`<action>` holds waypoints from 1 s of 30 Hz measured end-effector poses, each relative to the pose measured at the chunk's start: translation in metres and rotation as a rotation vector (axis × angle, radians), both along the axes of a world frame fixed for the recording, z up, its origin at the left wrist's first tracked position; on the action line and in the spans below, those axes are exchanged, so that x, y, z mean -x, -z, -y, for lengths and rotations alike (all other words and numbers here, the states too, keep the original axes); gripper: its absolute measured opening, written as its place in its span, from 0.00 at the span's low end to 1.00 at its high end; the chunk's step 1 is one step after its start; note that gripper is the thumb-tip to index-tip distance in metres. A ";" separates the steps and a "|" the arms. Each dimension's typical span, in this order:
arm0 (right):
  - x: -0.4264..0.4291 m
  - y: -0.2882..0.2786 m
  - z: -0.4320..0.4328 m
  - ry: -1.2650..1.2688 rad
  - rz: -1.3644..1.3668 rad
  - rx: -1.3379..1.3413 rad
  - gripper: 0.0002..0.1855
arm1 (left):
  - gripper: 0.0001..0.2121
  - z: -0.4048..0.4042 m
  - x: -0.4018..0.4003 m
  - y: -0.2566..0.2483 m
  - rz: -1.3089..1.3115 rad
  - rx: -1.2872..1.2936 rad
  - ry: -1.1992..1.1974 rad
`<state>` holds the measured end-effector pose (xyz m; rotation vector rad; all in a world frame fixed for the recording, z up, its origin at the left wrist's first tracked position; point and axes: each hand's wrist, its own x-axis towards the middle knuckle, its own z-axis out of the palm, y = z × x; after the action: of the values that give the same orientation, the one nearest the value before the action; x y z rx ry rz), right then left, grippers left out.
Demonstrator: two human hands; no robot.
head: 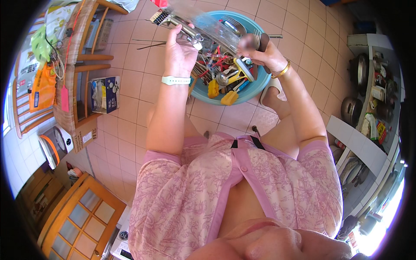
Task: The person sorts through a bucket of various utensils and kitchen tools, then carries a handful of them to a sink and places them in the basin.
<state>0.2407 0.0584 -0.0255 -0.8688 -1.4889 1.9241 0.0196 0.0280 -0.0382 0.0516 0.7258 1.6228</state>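
My left hand, with a mint-green band at its wrist, grips several metal-handled utensils. Among them is a brush with dark and pale bristles; thin metal rods stick out to the left. My right hand closes around a dark-handled utensil, partly blurred, with fork tines beside it. Between the hands stretches a clear plastic bag; which hand holds it I cannot tell. Below them stands a blue plastic basin of mixed utensils, including a yellow-framed peeler-like tool and yellow-headed brushes.
The basin rests on a tiled floor, just ahead of my feet. At left are a wooden chair, a table with bags, and a box. Shelving with pans lines the right. A glass-paned wooden door is at lower left.
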 end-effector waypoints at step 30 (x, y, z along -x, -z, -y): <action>0.006 -0.009 0.005 -0.061 0.068 0.265 0.14 | 0.10 0.007 -0.020 0.002 -0.114 -0.037 0.141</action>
<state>0.2343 0.0538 -0.0169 -1.0224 -1.3304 2.1913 0.0399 0.0209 -0.0403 0.2193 0.7627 1.5070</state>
